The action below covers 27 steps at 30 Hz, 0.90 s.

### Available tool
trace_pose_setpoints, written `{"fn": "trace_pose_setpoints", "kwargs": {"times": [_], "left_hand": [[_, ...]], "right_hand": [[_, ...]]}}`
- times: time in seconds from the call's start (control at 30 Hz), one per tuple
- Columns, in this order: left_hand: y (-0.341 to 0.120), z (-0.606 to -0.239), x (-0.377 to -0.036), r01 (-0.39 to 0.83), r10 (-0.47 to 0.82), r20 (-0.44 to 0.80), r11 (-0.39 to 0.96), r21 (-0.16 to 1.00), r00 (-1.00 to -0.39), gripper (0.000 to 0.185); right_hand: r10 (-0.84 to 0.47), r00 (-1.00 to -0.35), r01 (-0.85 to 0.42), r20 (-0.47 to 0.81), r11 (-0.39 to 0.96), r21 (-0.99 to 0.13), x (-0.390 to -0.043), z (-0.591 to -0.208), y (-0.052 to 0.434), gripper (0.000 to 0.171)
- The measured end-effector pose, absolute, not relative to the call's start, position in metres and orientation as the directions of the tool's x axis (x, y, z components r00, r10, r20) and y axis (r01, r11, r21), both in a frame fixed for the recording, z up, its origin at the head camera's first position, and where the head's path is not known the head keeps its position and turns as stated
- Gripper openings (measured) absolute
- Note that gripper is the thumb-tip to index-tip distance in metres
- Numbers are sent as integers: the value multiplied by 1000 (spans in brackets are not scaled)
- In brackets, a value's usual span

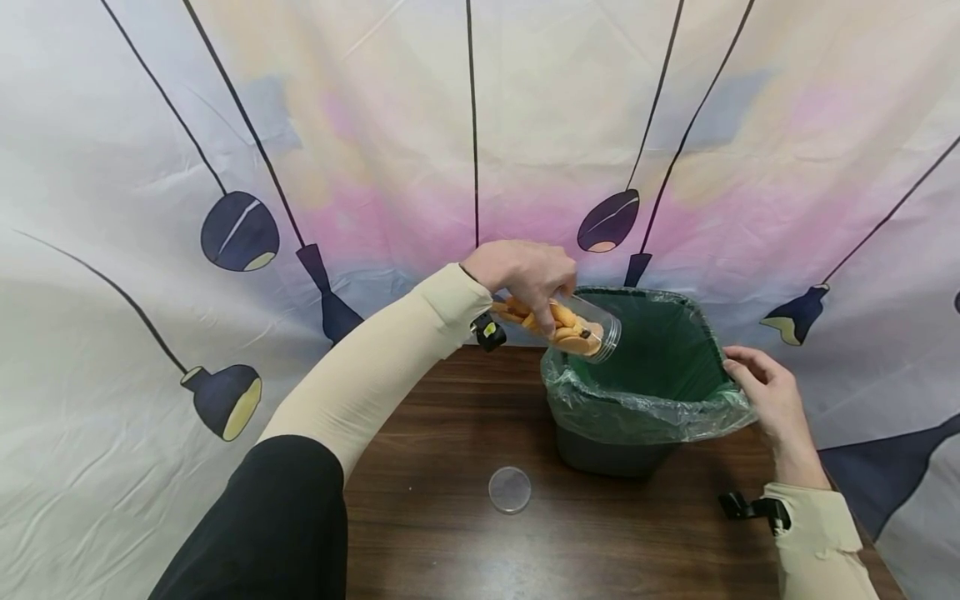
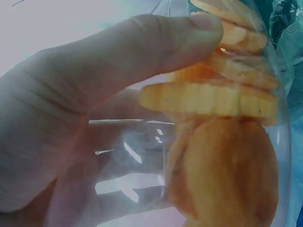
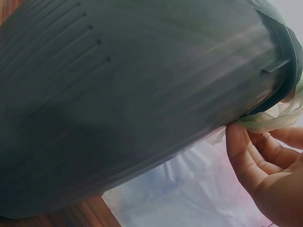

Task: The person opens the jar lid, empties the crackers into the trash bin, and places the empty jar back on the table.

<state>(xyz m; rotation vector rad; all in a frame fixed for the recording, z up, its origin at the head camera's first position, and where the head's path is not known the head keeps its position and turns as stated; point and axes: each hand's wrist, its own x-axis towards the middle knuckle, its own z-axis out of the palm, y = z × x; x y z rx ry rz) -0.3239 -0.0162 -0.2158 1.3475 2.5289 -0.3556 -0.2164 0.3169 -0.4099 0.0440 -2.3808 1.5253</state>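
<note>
My left hand grips a clear plastic jar tipped on its side over the bin, its open mouth pointing into the green liner. Orange ridged biscuits fill the jar; my thumb lies across its wall. A dark grey bin with a green plastic liner stands on the brown wooden table. My right hand holds the bin's right rim, fingers curled against the liner edge. The bin's ribbed side fills the right wrist view.
A clear round lid lies flat on the table in front of the bin. A printed cloth backdrop with dark lamp shapes hangs right behind the table. Each wrist carries a small black camera clip.
</note>
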Motion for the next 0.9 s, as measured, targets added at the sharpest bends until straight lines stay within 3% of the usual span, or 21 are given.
{"fn": "trace_pose_setpoints", "kwargs": {"times": [0.9], "left_hand": [[-13,-216,-326,829,773,-313,549,-109,-553,48]], "right_hand": [[152,-953,-167,261,457,-874,-217,-410,321,34]]}}
